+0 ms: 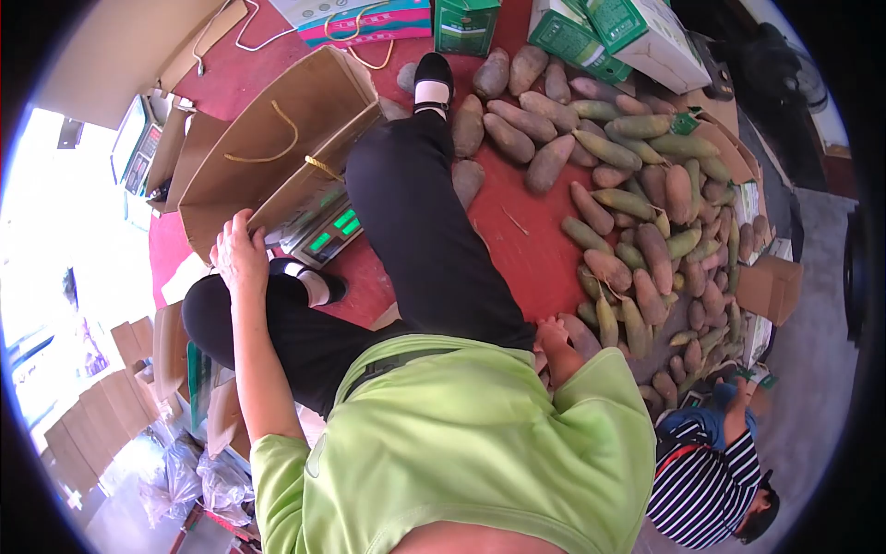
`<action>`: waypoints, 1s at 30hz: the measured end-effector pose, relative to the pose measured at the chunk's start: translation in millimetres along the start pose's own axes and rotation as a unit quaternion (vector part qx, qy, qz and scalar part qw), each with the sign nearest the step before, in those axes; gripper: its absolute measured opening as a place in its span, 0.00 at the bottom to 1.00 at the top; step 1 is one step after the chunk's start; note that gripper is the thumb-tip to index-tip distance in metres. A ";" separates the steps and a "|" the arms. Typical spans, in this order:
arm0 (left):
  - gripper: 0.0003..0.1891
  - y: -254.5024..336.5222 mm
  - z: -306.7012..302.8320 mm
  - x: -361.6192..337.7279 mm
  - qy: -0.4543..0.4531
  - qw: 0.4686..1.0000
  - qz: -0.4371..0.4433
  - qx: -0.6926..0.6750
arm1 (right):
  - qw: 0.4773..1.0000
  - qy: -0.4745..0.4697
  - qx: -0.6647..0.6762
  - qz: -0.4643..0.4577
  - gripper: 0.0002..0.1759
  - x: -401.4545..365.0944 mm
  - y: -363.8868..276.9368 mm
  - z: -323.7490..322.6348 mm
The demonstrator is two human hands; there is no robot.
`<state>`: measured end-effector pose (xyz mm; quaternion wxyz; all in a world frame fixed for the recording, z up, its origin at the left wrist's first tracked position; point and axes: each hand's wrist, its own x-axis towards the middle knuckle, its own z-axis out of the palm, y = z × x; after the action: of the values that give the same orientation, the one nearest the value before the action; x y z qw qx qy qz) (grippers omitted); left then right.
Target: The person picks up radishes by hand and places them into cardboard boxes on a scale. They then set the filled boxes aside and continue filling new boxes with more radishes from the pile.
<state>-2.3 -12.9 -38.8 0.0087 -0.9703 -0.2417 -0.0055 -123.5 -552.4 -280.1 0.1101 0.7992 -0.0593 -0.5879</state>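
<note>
My left hand [242,257] has its fingers bent over the near edge of an open brown cardboard gift box [268,138] with yellow cord handles. The box stands tilted over a digital scale [328,231] with lit green displays, between my legs. Down by my right thigh is my right hand [552,334], partly hidden by my leg and sleeve. A reddish radish-like root [581,338] lies right beside it; I cannot make out whether the fingers hold anything. Many similar roots, green and dusky red, form a big pile [653,258] on the red floor covering [526,245].
Green and white cartons [637,42] and a pink-and-blue box [369,23] stand at the far side. Another scale [143,152] is at the left. Plastic bags [198,475] lie lower left. A person in a striped shirt [706,485] sits at lower right.
</note>
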 end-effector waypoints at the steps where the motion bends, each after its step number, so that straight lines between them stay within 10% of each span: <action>1: 0.17 0.4 0.1 0.1 -0.002 1.000 -0.002 -0.002 | 1.000 0.003 -0.004 -0.002 0.41 -4.5 1.3 -3.8; 30: 0.14 -3.7 -1.6 -0.2 0.006 1.000 0.002 -0.026 | 0.977 0.119 0.179 0.001 0.33 37.4 -24.0 6.5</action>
<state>-4.2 -9.7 -37.2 -0.0147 -0.9707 -0.2394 -0.0175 -119.2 -538.3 -322.5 -0.0279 0.8700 -0.1504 -0.4687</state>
